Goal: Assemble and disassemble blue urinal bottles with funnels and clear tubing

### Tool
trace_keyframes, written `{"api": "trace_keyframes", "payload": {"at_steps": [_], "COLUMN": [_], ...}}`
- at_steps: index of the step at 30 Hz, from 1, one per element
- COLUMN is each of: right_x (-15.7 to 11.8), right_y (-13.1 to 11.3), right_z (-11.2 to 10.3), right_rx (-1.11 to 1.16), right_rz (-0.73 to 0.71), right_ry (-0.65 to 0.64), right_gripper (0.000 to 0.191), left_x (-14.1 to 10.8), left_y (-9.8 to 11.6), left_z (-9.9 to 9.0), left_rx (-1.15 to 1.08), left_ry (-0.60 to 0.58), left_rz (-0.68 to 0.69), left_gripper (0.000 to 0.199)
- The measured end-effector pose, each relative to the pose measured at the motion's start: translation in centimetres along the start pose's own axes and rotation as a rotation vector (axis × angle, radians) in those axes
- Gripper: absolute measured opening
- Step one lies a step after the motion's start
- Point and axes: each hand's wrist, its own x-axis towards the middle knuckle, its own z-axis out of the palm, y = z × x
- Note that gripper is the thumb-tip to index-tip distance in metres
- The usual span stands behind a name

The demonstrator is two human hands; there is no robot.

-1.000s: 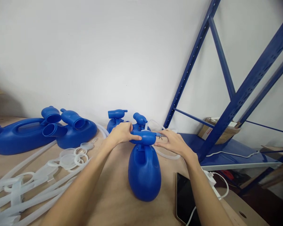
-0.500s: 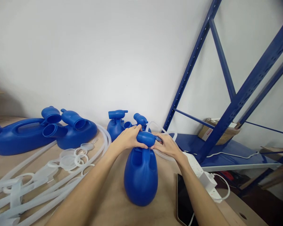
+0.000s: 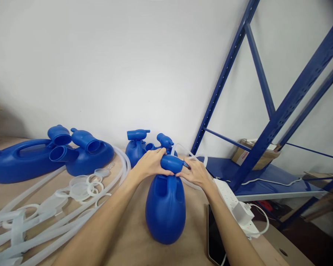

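Note:
A blue plastic bottle (image 3: 165, 214) with a moulded handle stands on the table in front of me. Just above it is a blue funnel-shaped spout piece (image 3: 171, 163), lying sideways with its narrow nozzle to the right. My left hand (image 3: 153, 161) is closed round the left end of this spout piece. At the nozzle, the fingers of my right hand (image 3: 196, 170) are pinched together, on what looks like a clear tube end. Whether the spout piece rests on the bottle cannot be made out. A clear hose (image 3: 190, 183) curves behind my right hand.
More blue bottles (image 3: 19, 166) with spout pieces lie at the left and stand against the wall. White rings and caps (image 3: 79, 188) and hoses (image 3: 52, 231) cover the table's left. A phone (image 3: 215, 236) and a power strip (image 3: 227, 194) lie right. Beyond stands a blue shelf rack (image 3: 266, 175).
My right hand has shifted very slightly at the nozzle, and the view has turned a little. The bottle, the spout piece and my left hand look the same.

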Motion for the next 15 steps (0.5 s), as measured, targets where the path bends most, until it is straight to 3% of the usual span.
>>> {"api": "trace_keyframes", "payload": {"at_steps": [6, 12, 15], "right_x": [0.2, 0.0, 0.2], "right_y": [-0.1, 2.2, 2.9], "right_z": [0.6, 0.9, 0.0], "right_rx": [0.110, 0.260, 0.325], "right_rz": [0.088, 0.289, 0.221], "right_ry": [0.023, 0.163, 0.016], "right_gripper": [0.054, 0.054, 0.048], "left_x": [0.1, -0.1, 0.0], "left_y": [-0.1, 0.8, 1.7], "left_z": [0.6, 0.9, 0.1], "left_rx": [0.062, 0.122, 0.153], "left_ry": [-0.001, -0.019, -0.054], "left_rz": [-0.015, -0.112, -0.139], "left_gripper": [0.062, 0.062, 0.071]}}
